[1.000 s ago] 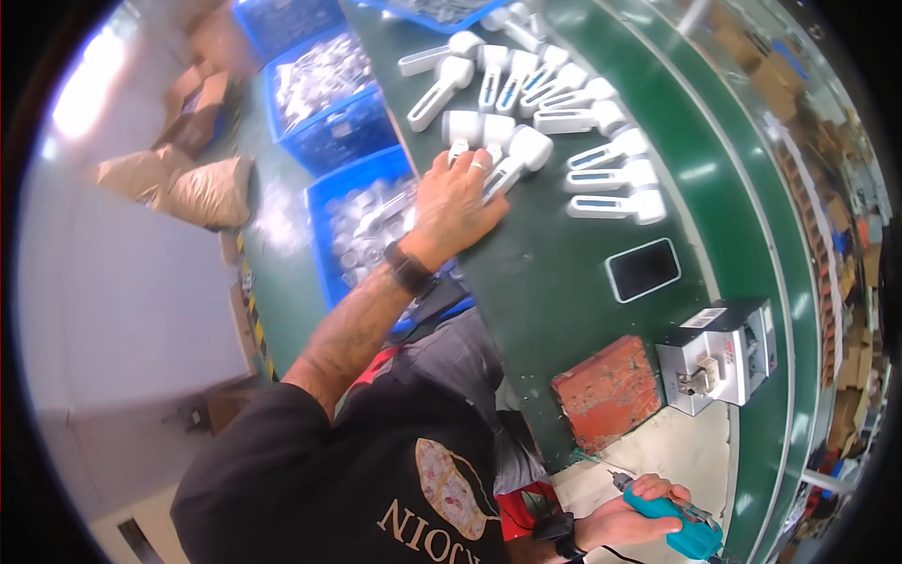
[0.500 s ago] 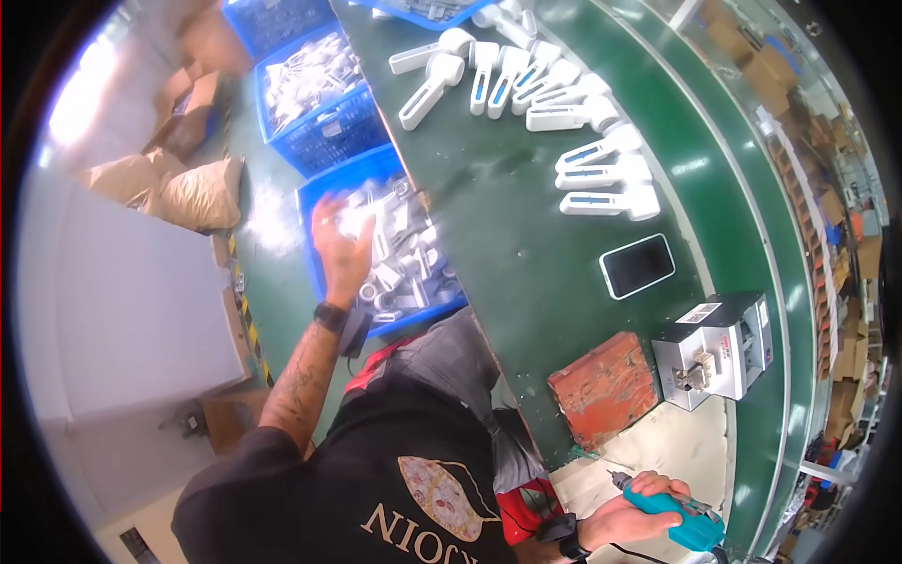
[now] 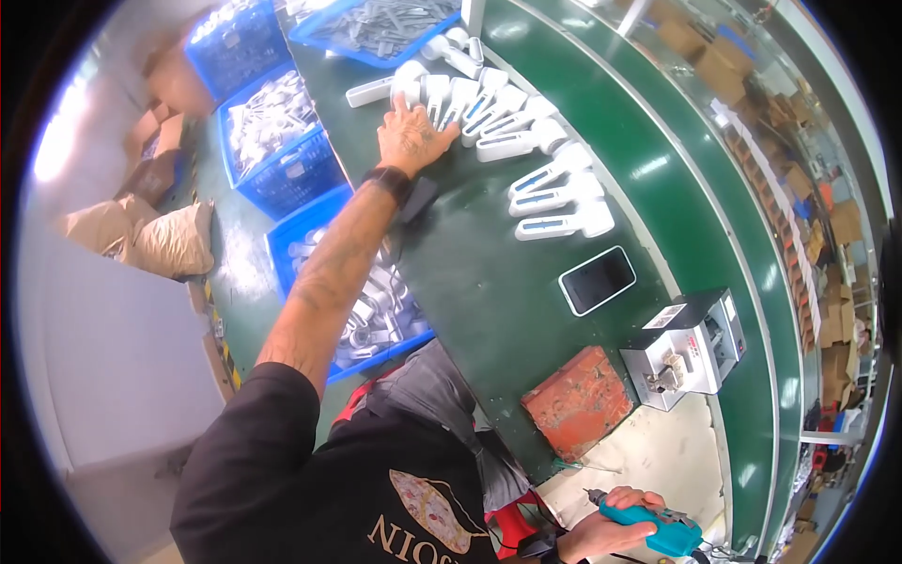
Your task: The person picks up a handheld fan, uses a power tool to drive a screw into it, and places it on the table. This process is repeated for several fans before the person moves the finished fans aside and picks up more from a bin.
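Observation:
My left hand is stretched over the far left end of a row of white plastic handle-shaped parts on the green table. Its thumb and fingers are spread, and the fingertips touch or hover just above one part mostly hidden beneath them. Several of these parts have a blue strip along the handle, and each has a rounded head. At the lower right, my right hand is wrapped around a teal electric screwdriver, whose bit points up and left.
A blue crate of loose white parts stands left of the table, partly behind my left arm. Further off are another crate and a blue tray. A phone, a reddish block and a metal device sit at right.
My left hand has moved from above the crate of loose parts, up and right to the row on the table. The right hand still grips the screwdriver. The whole view has shifted.

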Demonstrator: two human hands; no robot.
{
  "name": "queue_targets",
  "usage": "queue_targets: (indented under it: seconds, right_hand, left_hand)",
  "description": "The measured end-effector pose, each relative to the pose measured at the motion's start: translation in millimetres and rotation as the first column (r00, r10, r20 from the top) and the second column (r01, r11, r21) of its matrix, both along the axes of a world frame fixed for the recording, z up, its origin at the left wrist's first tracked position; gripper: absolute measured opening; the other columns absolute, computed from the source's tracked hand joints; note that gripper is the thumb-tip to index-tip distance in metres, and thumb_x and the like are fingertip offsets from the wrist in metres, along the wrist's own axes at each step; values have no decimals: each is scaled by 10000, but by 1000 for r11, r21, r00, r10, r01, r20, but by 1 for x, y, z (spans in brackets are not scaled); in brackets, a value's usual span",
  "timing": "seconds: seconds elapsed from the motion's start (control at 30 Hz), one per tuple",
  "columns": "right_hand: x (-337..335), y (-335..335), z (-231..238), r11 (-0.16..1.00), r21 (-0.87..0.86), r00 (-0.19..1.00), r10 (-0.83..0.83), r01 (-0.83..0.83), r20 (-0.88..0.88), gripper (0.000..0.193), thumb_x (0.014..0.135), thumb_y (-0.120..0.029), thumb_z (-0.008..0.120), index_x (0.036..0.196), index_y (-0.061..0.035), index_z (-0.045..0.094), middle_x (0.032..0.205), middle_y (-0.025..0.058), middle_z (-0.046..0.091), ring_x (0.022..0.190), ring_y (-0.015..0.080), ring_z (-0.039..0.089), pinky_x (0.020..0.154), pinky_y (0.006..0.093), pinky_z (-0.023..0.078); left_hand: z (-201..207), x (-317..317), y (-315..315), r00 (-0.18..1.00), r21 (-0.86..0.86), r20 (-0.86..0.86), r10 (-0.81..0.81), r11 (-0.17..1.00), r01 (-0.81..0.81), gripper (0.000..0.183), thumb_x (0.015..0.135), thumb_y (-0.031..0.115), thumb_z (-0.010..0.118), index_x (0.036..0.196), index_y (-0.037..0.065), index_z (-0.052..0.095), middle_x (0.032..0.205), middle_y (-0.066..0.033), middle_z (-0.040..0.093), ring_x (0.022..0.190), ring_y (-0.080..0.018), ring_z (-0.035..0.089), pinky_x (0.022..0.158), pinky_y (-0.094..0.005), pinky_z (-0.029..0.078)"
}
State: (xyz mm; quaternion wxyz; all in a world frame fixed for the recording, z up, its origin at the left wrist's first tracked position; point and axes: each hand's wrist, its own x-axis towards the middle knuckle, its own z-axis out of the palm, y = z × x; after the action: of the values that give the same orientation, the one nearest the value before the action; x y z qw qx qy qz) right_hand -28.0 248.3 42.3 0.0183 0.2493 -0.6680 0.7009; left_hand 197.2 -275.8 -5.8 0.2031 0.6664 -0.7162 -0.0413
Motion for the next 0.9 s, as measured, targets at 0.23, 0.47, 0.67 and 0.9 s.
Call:
queue_targets:
  seconds: [0.23,0.47,0.67,0.9]
  right_hand:
    - [4,-13,7,994,-62,996,88,-86,34,630,1012,-602,429,1048,25,475,656,56,427,585,146,426,568,271,355]
    - [-3,-6,-1,976,-97,978,201,-194,64,662,990,-631,451,1055,27,477,663,56,433,591,150,429,570,273,356]
    - [-13,-8,-1,984,-55,983,170,-167,74,723,936,-686,503,1084,22,472,640,58,465,566,158,465,565,287,396]
    - [-7,-15,-1,980,-60,978,195,-191,73,671,949,-656,512,1056,6,490,642,50,447,587,149,443,571,284,368]
  left_hand:
    - [-12,1,4,997,-25,69,41,999,-39,680,831,481,671,1212,-81,620,1582,-159,295,1242,-386,541,1007,-484,457]
    - [-23,74,109,955,-247,-260,-144,966,79,529,845,339,719,1211,-31,627,1441,-175,474,1211,-384,559,1029,-436,448]
    - [-67,137,233,926,-201,-368,-84,980,9,473,875,259,715,1236,-29,615,1407,-236,473,1344,-401,427,1108,-486,353]
    - [-39,107,169,926,-401,-331,-183,915,38,502,873,241,748,1284,18,566,1420,-191,486,1324,-369,461,1111,-471,361]
